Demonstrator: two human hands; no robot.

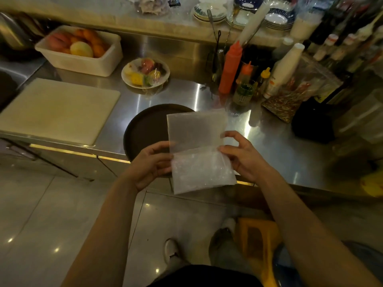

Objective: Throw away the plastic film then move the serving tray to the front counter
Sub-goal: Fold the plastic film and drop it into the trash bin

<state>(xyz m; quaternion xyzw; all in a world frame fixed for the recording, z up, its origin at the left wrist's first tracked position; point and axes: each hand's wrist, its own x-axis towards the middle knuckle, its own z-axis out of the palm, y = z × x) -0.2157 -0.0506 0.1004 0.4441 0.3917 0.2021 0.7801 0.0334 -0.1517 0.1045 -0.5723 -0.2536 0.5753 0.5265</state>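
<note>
A translucent sheet of plastic film [199,154], folded across its middle, hangs in the air over the counter's front edge. My left hand [153,164] pinches its left side and my right hand [242,156] pinches its right side. Behind and partly under the film lies a round dark brown serving tray [145,129] on the steel counter [273,141], its near rim overhanging the counter's front edge. The film and my left hand hide the tray's right and near parts.
A white cutting board [56,108] lies to the left. Behind it stand a tub of fruit [80,50] and a wrapped fruit plate [145,72]. Sauce bottles [230,67], paper cups and a bag of straws crowd the right. A raised shelf with stacked plates [209,13] runs behind. A yellow stool [259,241] stands on the floor.
</note>
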